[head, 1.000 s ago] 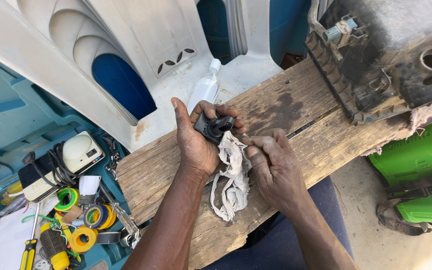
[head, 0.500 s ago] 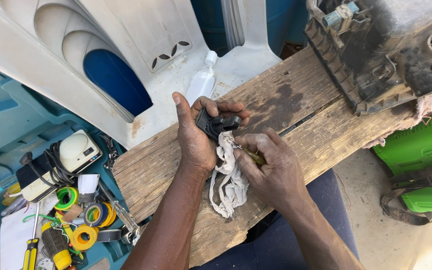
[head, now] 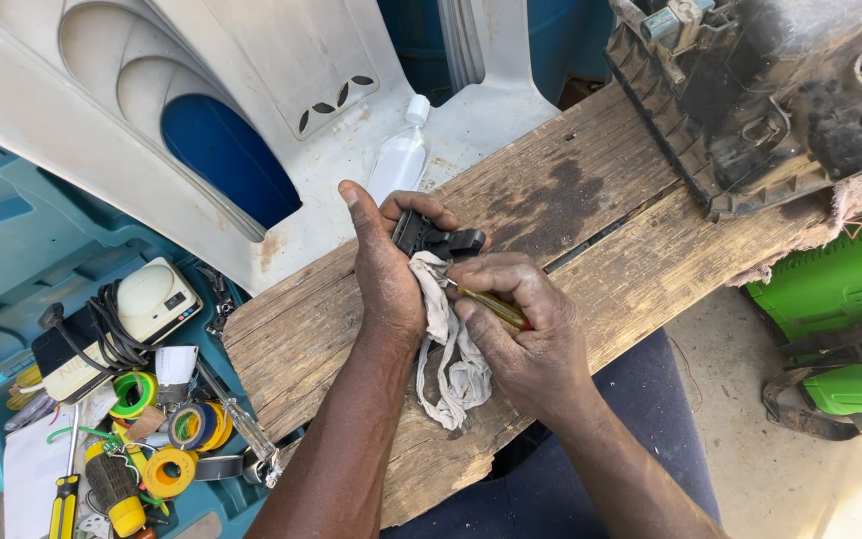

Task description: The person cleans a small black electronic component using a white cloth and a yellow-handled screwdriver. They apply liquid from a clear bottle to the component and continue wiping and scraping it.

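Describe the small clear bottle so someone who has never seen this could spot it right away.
Start at the wooden plank across the person's lap, then look past its far edge to the white plastic chair lying there. The bottle rests on it just beyond the left hand: small, see-through, white-capped, unlike the dark part in that hand.

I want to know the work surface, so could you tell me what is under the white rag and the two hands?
A weathered wooden plank lies under the white rag, left hand and right hand. The wood directly beneath them is covered from view.
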